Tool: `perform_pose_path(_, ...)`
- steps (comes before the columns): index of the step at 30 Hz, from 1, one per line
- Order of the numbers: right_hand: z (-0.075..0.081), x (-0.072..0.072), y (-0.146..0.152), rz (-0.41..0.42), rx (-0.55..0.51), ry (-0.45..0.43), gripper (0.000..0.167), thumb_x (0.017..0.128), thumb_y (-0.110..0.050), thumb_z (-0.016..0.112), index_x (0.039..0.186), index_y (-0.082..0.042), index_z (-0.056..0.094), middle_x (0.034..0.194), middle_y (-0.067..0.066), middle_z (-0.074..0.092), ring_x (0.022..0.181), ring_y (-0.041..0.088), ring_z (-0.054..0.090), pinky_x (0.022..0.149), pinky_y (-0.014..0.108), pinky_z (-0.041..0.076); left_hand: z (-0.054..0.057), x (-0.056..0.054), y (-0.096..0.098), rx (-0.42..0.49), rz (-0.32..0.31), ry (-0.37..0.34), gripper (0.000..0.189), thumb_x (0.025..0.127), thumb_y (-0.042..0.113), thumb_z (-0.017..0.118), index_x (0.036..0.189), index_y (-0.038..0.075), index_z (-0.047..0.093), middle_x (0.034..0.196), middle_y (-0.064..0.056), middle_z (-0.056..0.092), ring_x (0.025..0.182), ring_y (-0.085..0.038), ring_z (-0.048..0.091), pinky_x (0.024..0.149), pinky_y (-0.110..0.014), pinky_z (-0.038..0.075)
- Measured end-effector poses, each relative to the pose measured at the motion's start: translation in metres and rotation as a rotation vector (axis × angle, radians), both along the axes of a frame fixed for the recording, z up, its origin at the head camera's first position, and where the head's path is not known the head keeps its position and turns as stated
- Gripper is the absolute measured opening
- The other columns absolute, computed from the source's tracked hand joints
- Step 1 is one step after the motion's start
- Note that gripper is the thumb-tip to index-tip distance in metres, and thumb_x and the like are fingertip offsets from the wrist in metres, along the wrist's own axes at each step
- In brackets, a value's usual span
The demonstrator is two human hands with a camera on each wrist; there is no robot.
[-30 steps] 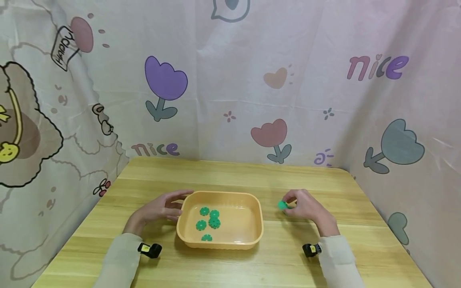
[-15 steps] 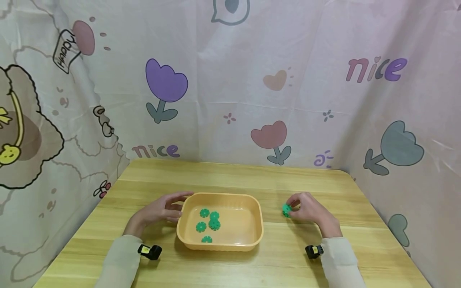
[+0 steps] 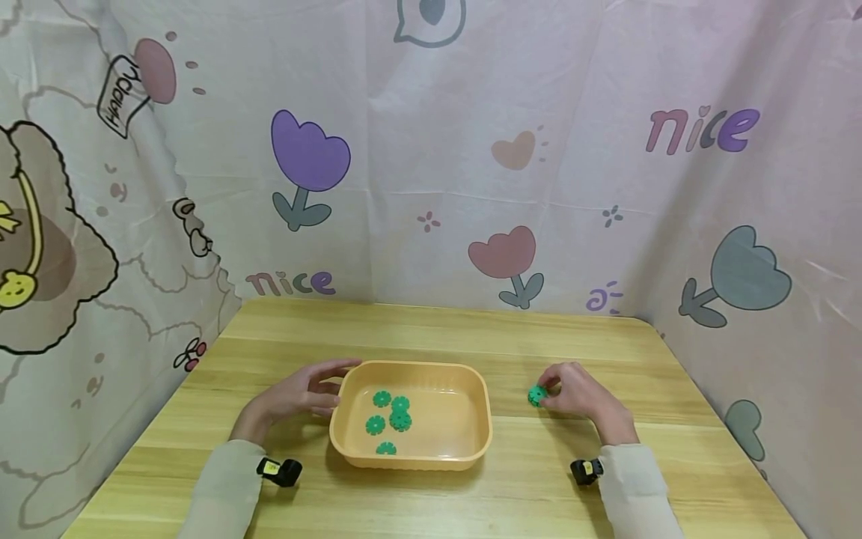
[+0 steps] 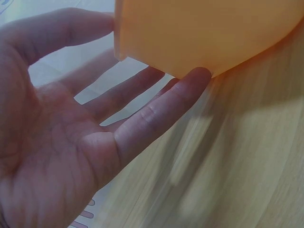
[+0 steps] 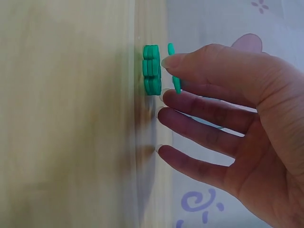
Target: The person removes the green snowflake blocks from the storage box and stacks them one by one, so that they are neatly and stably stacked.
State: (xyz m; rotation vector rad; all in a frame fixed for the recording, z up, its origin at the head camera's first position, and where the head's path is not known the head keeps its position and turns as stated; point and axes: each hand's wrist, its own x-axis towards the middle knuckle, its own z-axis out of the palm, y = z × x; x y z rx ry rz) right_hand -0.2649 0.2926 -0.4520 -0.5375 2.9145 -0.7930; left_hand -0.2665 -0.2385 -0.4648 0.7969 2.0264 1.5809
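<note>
My right hand (image 3: 581,391) pinches a thin green notched plastic disc (image 5: 176,83) between thumb and fingers. Right beside it, a short stack of green notched discs (image 5: 151,70) stands on the table, a narrow gap apart in the right wrist view. From the head view, stack and held disc overlap as one green round (image 3: 536,396). Fairly straight and spread, the fingers of my left hand (image 3: 296,391) rest against the left end of a yellow plastic tray (image 3: 451,461). Fingertips touch its rim and lower side in the left wrist view. Several green discs (image 3: 376,425) lie in the tray's left half, some overlapping.
The tray stands on a wood-grain table (image 3: 431,333). A printed cloth curtain (image 3: 417,172) hangs along the back and both sides. Black cameras sit on the left wrist (image 3: 279,471) and the right wrist (image 3: 587,471).
The right hand has moved slightly right and down from a second ago, and its green disc now lies over the stack in the head view. The left hand and tray have stayed put.
</note>
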Motion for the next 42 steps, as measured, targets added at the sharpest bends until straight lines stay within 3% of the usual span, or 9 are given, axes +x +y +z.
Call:
perform_pose_path(33, -0.002, -0.001, 0.000, -0.005, 0.031, 0.025, 0.021, 0.081, -0.012, 0.087, 0.097, -0.004, 0.076, 0.098, 0.008, 0.077, 0.096, 0.024, 0.070, 0.092, 0.049, 0.060, 0.000, -0.002, 0.000, -0.013, 0.011, -0.009, 0.072, 0.097, 0.006, 0.063, 0.161, 0.003, 0.029, 0.156, -0.037, 0.035, 0.130, -0.048, 0.057, 0.090, -0.043, 0.063)
perform_pose_path(38, 0.000, 0.000, -0.003, -0.025, 0.019, 0.015, 0.026, 0.082, -0.013, 0.086, 0.104, -0.003, 0.076, 0.106, 0.010, 0.077, 0.104, 0.028, 0.070, 0.097, 0.052, 0.058, 0.000, -0.001, 0.000, -0.008, 0.006, -0.019, 0.072, 0.097, 0.006, 0.062, 0.161, 0.003, 0.029, 0.156, -0.037, 0.034, 0.129, -0.046, 0.058, 0.091, -0.042, 0.063)
perform_pose_path(42, 0.007, 0.000, -0.010, -0.010, -0.012, 0.062, 0.029, 0.083, -0.013, 0.084, 0.109, -0.003, 0.076, 0.111, 0.013, 0.076, 0.108, 0.031, 0.069, 0.097, 0.053, 0.058, 0.001, 0.000, 0.000, -0.011, 0.009, -0.010, 0.072, 0.097, 0.007, 0.063, 0.161, 0.003, 0.029, 0.156, -0.037, 0.035, 0.129, -0.044, 0.059, 0.091, -0.041, 0.063)
